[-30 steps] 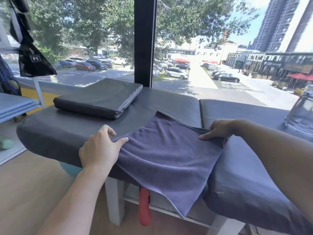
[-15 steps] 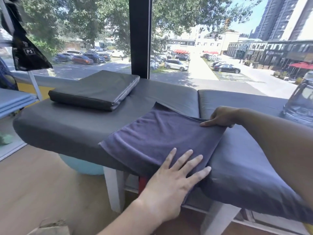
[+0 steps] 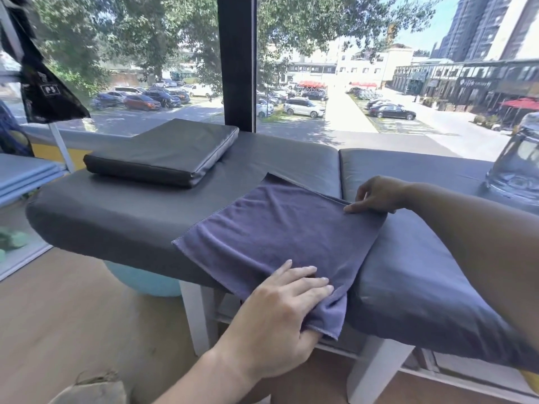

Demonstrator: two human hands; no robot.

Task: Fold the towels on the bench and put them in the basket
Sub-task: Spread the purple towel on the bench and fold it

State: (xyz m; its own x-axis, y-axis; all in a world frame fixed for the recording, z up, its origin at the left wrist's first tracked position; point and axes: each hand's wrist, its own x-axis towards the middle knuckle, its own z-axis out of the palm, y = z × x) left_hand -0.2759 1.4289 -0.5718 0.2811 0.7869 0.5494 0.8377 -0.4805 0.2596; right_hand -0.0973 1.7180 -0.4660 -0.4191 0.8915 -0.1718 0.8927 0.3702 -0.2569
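Mid-fold: my left hand (image 3: 287, 298) grips towel (image 3: 274, 237) near corner, right hand (image 3: 376, 195) pinches far edge on tabletop (image 3: 131, 211); next, fold over.

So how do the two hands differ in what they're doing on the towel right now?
The left hand grips the towel at its near corner, fingers on top and thumb tucked under the overhanging edge; the right hand is on its far right corner, fingertips pointing down at the fold. The left hand is at the bench's front edge; the right is farther back. Both are on the same towel.
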